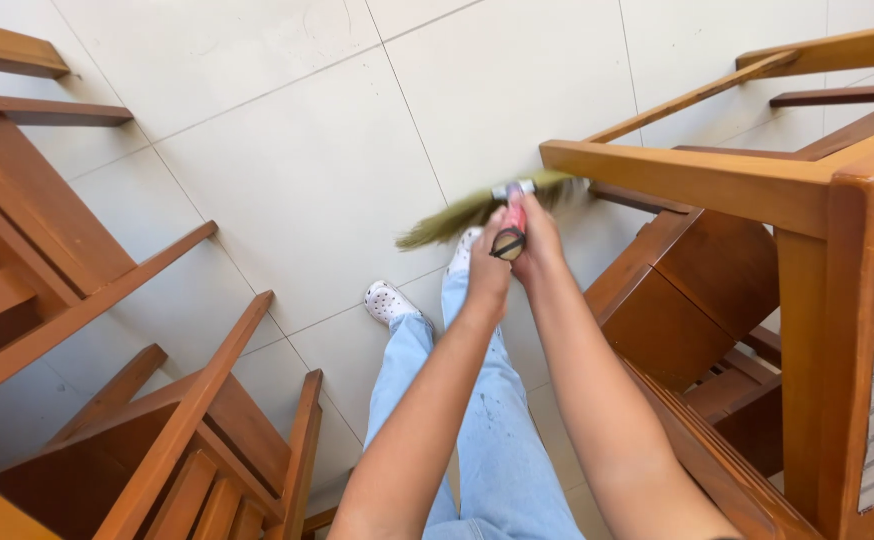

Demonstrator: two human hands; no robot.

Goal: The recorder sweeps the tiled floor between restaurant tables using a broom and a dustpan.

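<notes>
While standing between wooden chairs [157, 440], gripped a broom [482, 207] with both hands.
Left hand [487, 268] and right hand [537, 245] wrapped together round the red handle [513, 222]; green bristles swept low over the pale tiled floor [297, 170], just beside the right-hand chair [717, 270], ahead of white shoes [389, 300].

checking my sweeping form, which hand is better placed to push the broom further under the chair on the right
Probably the right hand: it sits on the chair side of the broom handle, nearest the bristles. The left hand has its grip beside it, further from the chair.
</notes>
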